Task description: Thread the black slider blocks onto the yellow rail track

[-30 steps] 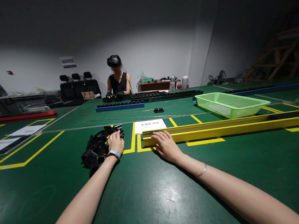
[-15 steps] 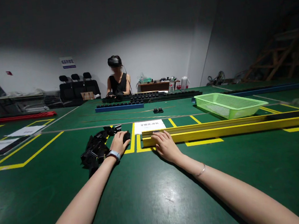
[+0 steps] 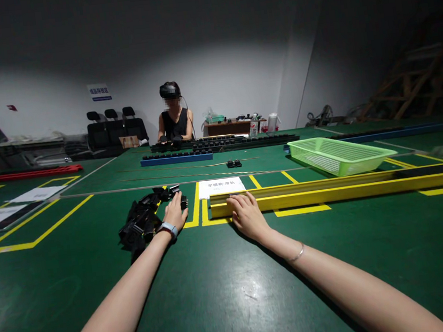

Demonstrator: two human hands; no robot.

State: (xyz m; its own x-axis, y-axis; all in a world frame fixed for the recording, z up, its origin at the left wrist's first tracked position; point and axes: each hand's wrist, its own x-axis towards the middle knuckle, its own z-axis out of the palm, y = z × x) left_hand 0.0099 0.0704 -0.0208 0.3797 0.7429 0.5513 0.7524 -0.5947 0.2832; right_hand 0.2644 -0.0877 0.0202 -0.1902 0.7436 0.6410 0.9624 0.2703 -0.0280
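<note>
My left hand (image 3: 174, 215), with a watch on its wrist, is closed around a small black block (image 3: 184, 202). The fingers hide part of that block. Just left of it lies a heap of black plastic pieces (image 3: 141, 221) on the green table. My right hand (image 3: 247, 214) rests with bent fingers over the left end of a long yellow rail (image 3: 330, 195), gripping its near edge. The rail runs off to the right across the table. A white paper label (image 3: 221, 187) lies behind the rail's end, between the two hands.
A light green basket (image 3: 341, 155) stands behind the rail. Farther back are two small black pieces (image 3: 234, 163), thin rods, and a blue rail (image 3: 176, 159) bearing black pieces. Across the table sits a person in a headset (image 3: 175, 118). White sheets (image 3: 39, 194) lie at left.
The black block in my left hand has turned and shifted slightly left, and the fingers have moved around it. My right hand has moved slightly on the rail's end.
</note>
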